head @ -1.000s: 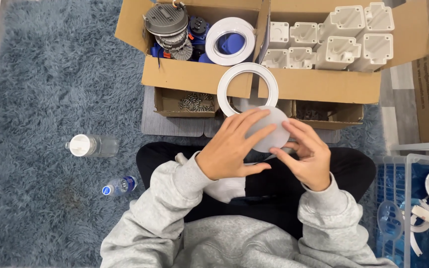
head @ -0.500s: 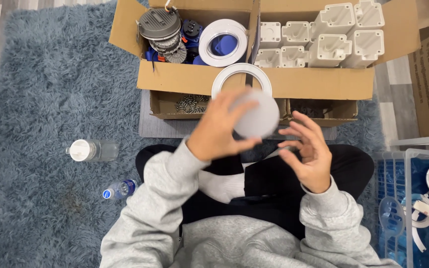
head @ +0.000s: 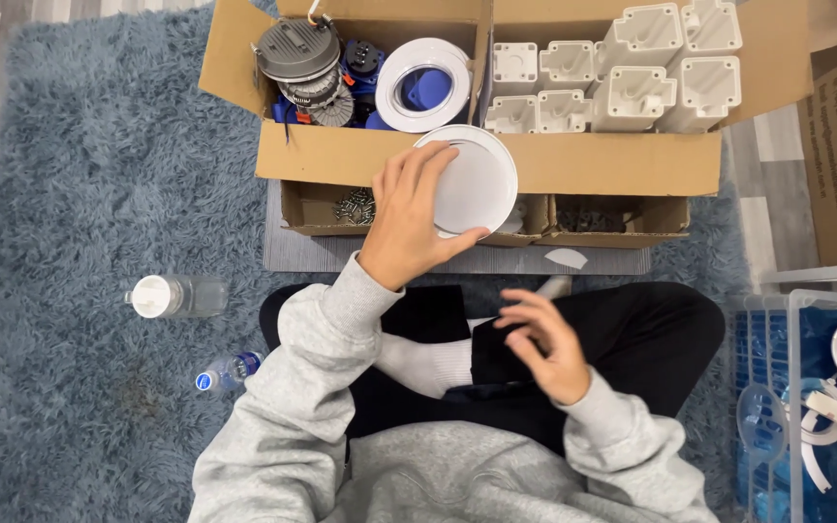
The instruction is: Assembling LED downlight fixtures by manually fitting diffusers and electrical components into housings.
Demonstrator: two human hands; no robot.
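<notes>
Under my left hand (head: 409, 218) sits the white round trim disc (head: 472, 179), my fingers spread over its left side and my thumb hooked under its lower edge, so my grip is clamped on it. My palm hides part of its left side; what shows is a smooth pale face with a raised rim. I hold it out over the front wall of the big cardboard box (head: 573, 160). My right hand (head: 544, 344) hangs loose over my lap, fingers curled apart, holding nothing.

Beyond the disc, the box's left compartment holds a white ring with a blue centre (head: 425, 85) and a grey ribbed housing (head: 299, 56), with blue parts half buried between them. Its right compartment is packed with white square brackets (head: 632, 82). Below the box wall, small low trays hold dark screws (head: 354, 205), too small to make out singly.

On the blue shaggy rug (head: 79, 194) to my left lie two clear water bottles, one with a white cap (head: 174, 295), one with a blue cap (head: 228, 372). At the right edge a clear plastic bin (head: 787, 407) with white rings is cut off.
</notes>
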